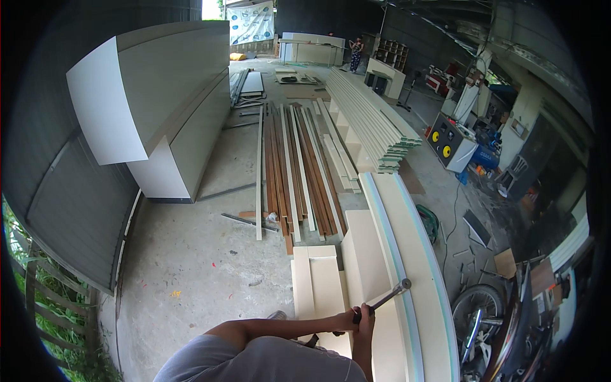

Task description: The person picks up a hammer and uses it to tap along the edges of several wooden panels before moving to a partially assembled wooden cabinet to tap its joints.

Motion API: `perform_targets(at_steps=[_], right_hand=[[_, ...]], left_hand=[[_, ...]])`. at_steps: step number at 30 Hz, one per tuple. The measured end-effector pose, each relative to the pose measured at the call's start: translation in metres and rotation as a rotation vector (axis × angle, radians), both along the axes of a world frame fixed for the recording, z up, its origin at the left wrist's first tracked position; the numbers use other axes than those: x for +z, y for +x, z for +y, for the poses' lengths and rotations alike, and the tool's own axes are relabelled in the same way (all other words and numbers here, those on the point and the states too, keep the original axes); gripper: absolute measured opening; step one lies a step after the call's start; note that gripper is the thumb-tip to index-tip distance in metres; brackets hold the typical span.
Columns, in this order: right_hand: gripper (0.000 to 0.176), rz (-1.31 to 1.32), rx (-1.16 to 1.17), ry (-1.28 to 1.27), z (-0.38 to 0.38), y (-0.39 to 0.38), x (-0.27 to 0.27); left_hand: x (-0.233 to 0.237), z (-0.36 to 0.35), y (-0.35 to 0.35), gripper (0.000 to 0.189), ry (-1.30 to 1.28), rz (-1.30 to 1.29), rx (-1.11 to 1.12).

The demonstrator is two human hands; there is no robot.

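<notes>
Both hands meet low in the view, in front of my body. My right hand (365,321) is closed around the handle of a hammer (389,295). The hammer slants up to the right, its grey metal head over the edge of a long cream panel (382,254) with blue-green edge strips. My left hand (345,321) reaches across from the left and is closed at the lower part of the same handle, close against the right hand. Its fingertips are partly hidden. A small dark shape shows below the left wrist and I cannot make out what it is.
Cream boxed panels (313,267) stand beside me. Brown and white strips (299,172) lie on the floor ahead, near a stack of pale boards (369,114). A tall cabinet (172,89) is at left, a motorcycle wheel (478,312) at right. A person (356,54) stands far back.
</notes>
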State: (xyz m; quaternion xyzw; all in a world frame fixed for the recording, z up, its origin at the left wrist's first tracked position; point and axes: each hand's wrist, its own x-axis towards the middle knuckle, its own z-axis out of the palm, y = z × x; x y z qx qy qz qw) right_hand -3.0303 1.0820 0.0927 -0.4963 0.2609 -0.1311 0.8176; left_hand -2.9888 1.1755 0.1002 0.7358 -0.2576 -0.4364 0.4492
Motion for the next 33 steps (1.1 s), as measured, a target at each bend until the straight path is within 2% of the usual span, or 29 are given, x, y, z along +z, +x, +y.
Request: perform_targets(at_steps=[1, 2, 5, 7, 9, 10, 11, 13, 14, 15, 17, 18, 20, 21, 22, 24, 26, 27, 28, 29, 30, 31, 32, 33], right_hand=[[0.024, 0.010, -0.003, -0.013, -0.006, 0.001, -0.012], [0.021, 0.025, -0.004, -0.028, -0.006, 0.004, -0.012], [0.018, 0.044, -0.050, -0.014, 0.001, 0.013, -0.004], [0.021, 0.108, 0.065, -0.057, 0.014, 0.016, 0.007], [0.025, 0.164, -0.165, -0.001, 0.048, 0.030, 0.022], [0.025, 0.193, -0.106, -0.026, 0.064, 0.034, 0.026], [0.024, 0.262, -0.075, -0.016, 0.078, 0.038, 0.025], [0.023, 0.369, -0.045, 0.018, 0.110, 0.057, 0.028], [0.023, 0.407, -0.035, 0.037, 0.131, 0.075, 0.035], [0.023, 0.437, -0.024, 0.058, 0.154, 0.097, 0.044], [0.044, 0.637, 0.310, -0.155, 0.208, 0.132, 0.078], [0.044, 0.639, 0.332, -0.164, 0.207, 0.153, 0.045], [0.030, 0.600, 0.377, 0.073, 0.213, 0.210, -0.019], [0.027, 0.551, 0.417, 0.205, 0.234, 0.254, -0.043], [0.025, 0.511, 0.519, 0.207, 0.247, 0.278, -0.065], [0.024, 0.468, 0.629, 0.198, 0.335, 0.300, 0.024], [0.027, 0.382, 0.814, 0.054, 0.405, 0.316, 0.090], [0.030, 0.343, 0.894, 0.007, 0.435, 0.317, 0.103], [0.027, 0.216, 1.005, -0.003, 0.453, 0.332, 0.092], [0.024, 0.086, 1.077, -0.004, 0.460, 0.346, 0.081], [0.025, 0.074, 1.179, 0.026, 0.479, 0.352, 0.107], [0.026, 0.053, 1.249, -0.086, 0.491, 0.353, 0.140], [0.027, -0.080, 1.400, -0.147, 0.493, 0.365, 0.141], [0.029, -0.127, 1.395, -0.085, 0.502, 0.368, 0.150]], left_hand=[[-0.008, -0.002, 0.003, 0.038, 0.011, 0.041, 0.032], [0.010, 0.001, 0.007, 0.033, 0.013, 0.047, -0.010], [-0.012, 0.002, 0.019, 0.030, -0.088, -0.004, -0.045], [0.035, 0.026, 0.022, 0.031, -0.088, 0.121, 0.052], [0.050, 0.058, 0.041, 0.033, -0.056, 0.081, -0.094], [0.010, 0.051, 0.046, 0.032, -0.150, 0.004, -0.037], [0.013, 0.069, 0.054, 0.032, -0.164, 0.025, 0.008], [0.045, 0.122, 0.080, 0.038, -0.128, 0.091, -0.088], [0.047, 0.144, 0.097, 0.045, -0.138, 0.183, -0.146], [0.026, 0.150, 0.109, 0.049, -0.099, 0.172, -0.031], [0.009, 0.179, 0.126, 0.050, -0.151, 0.205, 0.058], [0.000, 0.195, 0.129, 0.051, -0.202, 0.260, 0.121], [-0.013, 0.251, 0.159, 0.053, -0.279, 0.316, 0.236], [0.000, 0.300, 0.190, 0.054, -0.303, 0.310, 0.296], [0.020, 0.336, 0.207, 0.058, -0.152, 0.024, 0.224], [0.052, 0.423, 0.238, 0.055, -0.408, 0.261, 0.067], [0.015, 0.488, 0.275, 0.058, -0.464, 0.595, 0.114], [0.033, 0.530, 0.283, 0.060, -0.459, 0.541, 0.218], [0.055, 0.561, 0.283, 0.064, -0.303, 0.483, 0.521], [0.057, 0.579, 0.289, 0.067, -0.320, 0.428, 0.720], [0.066, 0.588, 0.294, 0.068, -0.396, 0.358, 0.866], [0.079, 0.590, 0.300, 0.070, -0.517, 0.289, 0.926], [0.090, 0.584, 0.306, 0.069, -0.628, 0.222, 0.990], [0.101, 0.576, 0.312, 0.067, -0.620, 0.153, 1.065]])
